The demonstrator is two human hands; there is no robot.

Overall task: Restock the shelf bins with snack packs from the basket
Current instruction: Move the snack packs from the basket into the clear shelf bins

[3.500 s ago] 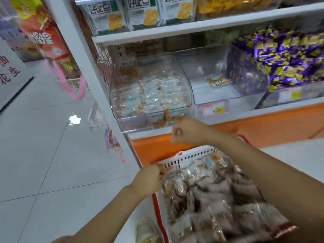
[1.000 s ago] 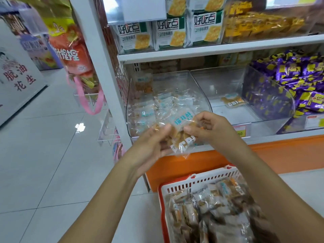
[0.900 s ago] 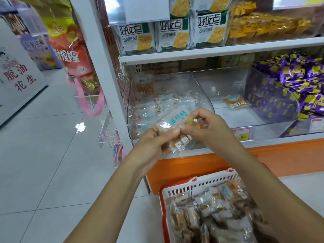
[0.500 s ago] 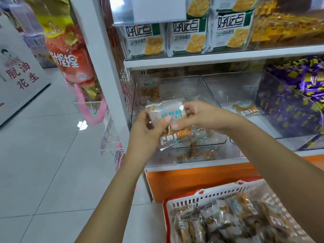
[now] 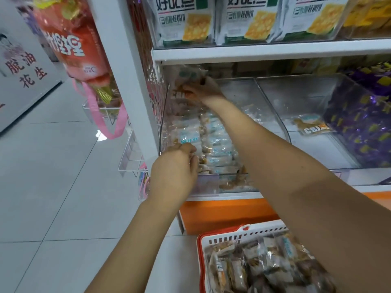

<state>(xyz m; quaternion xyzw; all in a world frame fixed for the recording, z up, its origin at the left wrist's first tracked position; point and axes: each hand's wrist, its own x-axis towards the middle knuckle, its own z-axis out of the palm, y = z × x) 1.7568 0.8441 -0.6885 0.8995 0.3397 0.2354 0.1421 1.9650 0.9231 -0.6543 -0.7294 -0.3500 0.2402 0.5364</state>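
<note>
Head view: a person's right hand (image 5: 206, 89) reaches into the far left corner of a clear bin (image 5: 271, 102) on the low shelf. Its fingers are clenched round a small bunch of packs (image 5: 186, 78), held just above the bin's stock (image 5: 215, 142) and below the shelf board (image 5: 264, 50).

The left hand (image 5: 174, 168) sits at the bin's near left corner, fingers curled and tips against the stock. Blur there makes it impossible to tell whether it grips a pack or only touches one.

Just right of the bin, a second bin (image 5: 317, 89) holds a lone pack (image 5: 313, 126). Purple sweets (image 5: 359, 127) fill the space further right.

The basket (image 5: 243, 230), white with a red rim, lies at the near right in front of the shelf's orange base (image 5: 222, 212). It is heaped with more snacks (image 5: 264, 267), and the right forearm crosses above it.

Cracker bags (image 5: 184, 20) stand in a row on the board overhead. A red bag (image 5: 72, 39) with a pink strap hangs at the left, beside the white post (image 5: 118, 60), over a grey tiled floor (image 5: 53, 187).
</note>
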